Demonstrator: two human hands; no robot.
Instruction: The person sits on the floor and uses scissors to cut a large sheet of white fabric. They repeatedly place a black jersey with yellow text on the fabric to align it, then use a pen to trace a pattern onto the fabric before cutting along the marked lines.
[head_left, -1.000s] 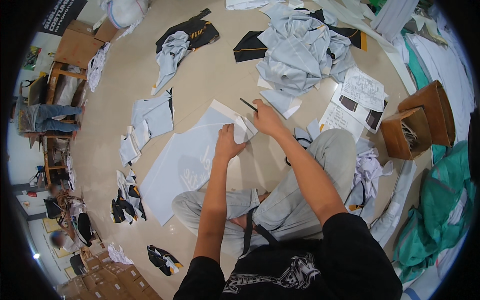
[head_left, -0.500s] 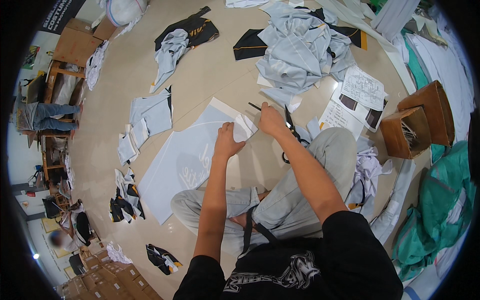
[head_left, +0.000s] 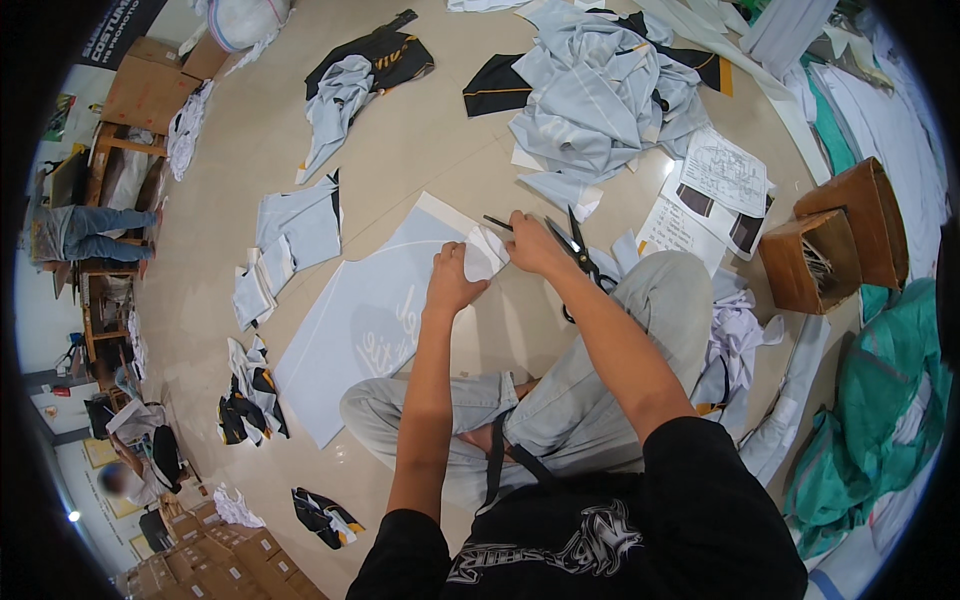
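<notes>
A pale grey-blue fabric panel (head_left: 345, 300) with white lettering and a white edge lies flat on the floor in front of my crossed legs. My left hand (head_left: 455, 285) rests on its right end, thumb spread from the fingers, beside a small folded white piece of cloth (head_left: 485, 252). Just right of that cloth, my right hand (head_left: 533, 243) is closed round a thin dark pen (head_left: 496, 222), whose end points up and left. Black-handled scissors (head_left: 574, 243) with parted blades lie by my right wrist; my forearm hides part of them.
Beyond my hands is a heap of grey and black fabric (head_left: 590, 95), with printed sheets (head_left: 722, 175) to its right. Brown boxes (head_left: 812, 262) and green cloth (head_left: 865, 410) stand right. Cut pieces (head_left: 300, 220) lie left; a person (head_left: 95, 235) stands far left.
My right hand has moved slightly left, closer to the folded white cloth, with the pen still in it. More of the scissors shows. My left hand stays on the panel.
</notes>
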